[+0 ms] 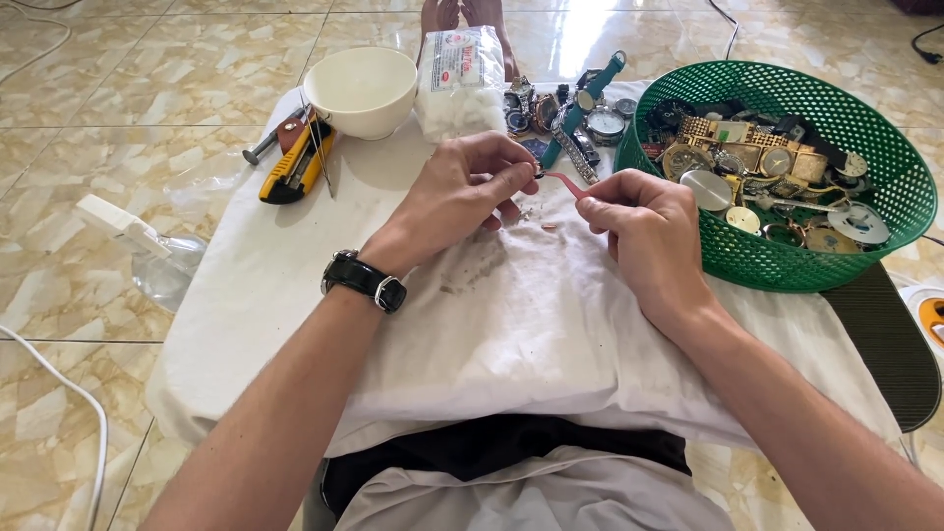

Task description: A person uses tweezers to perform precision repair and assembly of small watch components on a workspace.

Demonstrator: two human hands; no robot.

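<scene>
Work on 1 small part is under way in the head view, judged from how the hands meet over the cloth. The left hand, with a black wristwatch on its wrist, pinches a tiny dark watch part between thumb and fingertips; what the part is exactly is too small to tell. The right hand is closed around red tweezers, whose tip touches that part. Both hover just above the white cloth that covers the counter, near its far edge.

How much is done I can only guess: grey smudges and a few specks on the cloth below the hands suggest some cleaning or taking apart, while much looks left. A loose heap of watches lies beyond the hands, and the green basket at the right is full of gold and silver watch cases and dials.

Of packages there is 1: a clear plastic bag of white cotton-like stuff, standing upright between the white bowl and the watches, with a white label printed in red near its top. Left of the bowl lie a yellow utility knife and other small tools. On the tiled floor at the left lies a clear spray bottle.
</scene>
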